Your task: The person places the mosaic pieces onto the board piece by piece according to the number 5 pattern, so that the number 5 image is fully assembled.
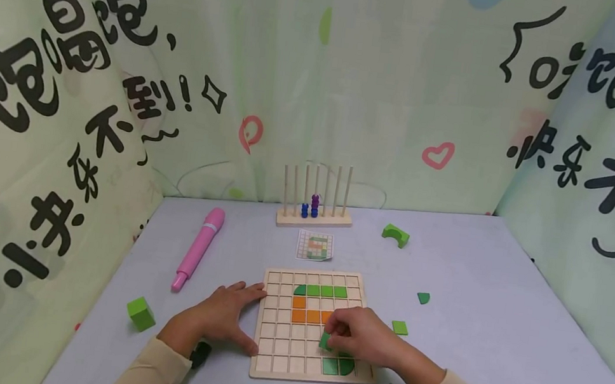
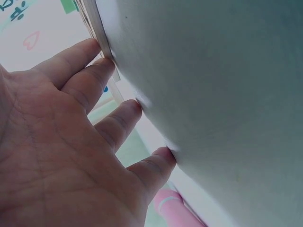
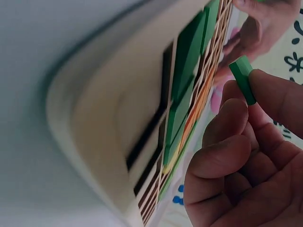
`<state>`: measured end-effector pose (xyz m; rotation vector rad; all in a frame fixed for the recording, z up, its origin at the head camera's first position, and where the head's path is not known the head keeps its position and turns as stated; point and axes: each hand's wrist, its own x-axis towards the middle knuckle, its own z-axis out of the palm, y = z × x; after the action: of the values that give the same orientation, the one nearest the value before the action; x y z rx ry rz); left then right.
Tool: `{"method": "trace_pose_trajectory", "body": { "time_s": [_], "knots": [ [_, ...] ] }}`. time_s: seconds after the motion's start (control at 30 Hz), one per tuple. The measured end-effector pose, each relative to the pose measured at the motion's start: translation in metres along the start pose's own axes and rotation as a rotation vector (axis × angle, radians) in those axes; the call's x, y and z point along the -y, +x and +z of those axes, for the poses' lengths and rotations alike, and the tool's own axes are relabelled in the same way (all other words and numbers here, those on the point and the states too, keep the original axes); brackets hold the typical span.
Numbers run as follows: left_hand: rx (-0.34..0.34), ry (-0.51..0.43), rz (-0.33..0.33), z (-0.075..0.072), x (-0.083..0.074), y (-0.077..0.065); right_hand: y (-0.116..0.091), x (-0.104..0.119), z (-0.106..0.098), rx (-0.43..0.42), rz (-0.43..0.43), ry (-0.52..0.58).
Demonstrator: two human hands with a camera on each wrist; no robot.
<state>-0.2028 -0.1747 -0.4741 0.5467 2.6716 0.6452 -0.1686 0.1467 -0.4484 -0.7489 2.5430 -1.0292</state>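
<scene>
A wooden grid board (image 1: pixel 277 364) lies on the table with flat tiles in some squares. Its upper row holds a dark green rounded tile (image 1: pixel 300 290) and several light green squares (image 1: pixel 326 291). Below are orange tiles (image 1: pixel 299 315); lower right sit a green square (image 1: pixel 330 366) and a rounded tile (image 1: pixel 346 366). Over the board's lower middle, my right hand (image 1: pixel 363 336) pinches a small green tile (image 3: pixel 243 78) between thumb and forefinger, tilted above the surface. My left hand (image 1: pixel 223 313) is spread along the board's left edge, fingertips (image 2: pixel 106 66) touching it.
A printed pattern card (image 1: pixel 315 246) lies behind the board, before a peg rack (image 1: pixel 313 220) with beads. Left are a pink microphone-shaped toy (image 1: pixel 200 249) and green cube (image 1: pixel 141 314). Right are a green arch block (image 1: pixel 395 235), rounded tile (image 1: pixel 424 298) and square tile (image 1: pixel 399 327).
</scene>
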Motion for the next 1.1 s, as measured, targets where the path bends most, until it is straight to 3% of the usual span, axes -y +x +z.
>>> {"method": "trace_pose_trajectory", "body": {
  "time_s": [0.37,1.1],
  "knots": [
    [0.002,-0.003,-0.007,-0.001,-0.002,0.000,0.001,0.012,0.023,0.059,-0.050,-0.006],
    [0.005,0.004,-0.017,0.001,0.000,0.001,0.001,0.023,0.039,0.027,-0.050,-0.284]
  ]
}}
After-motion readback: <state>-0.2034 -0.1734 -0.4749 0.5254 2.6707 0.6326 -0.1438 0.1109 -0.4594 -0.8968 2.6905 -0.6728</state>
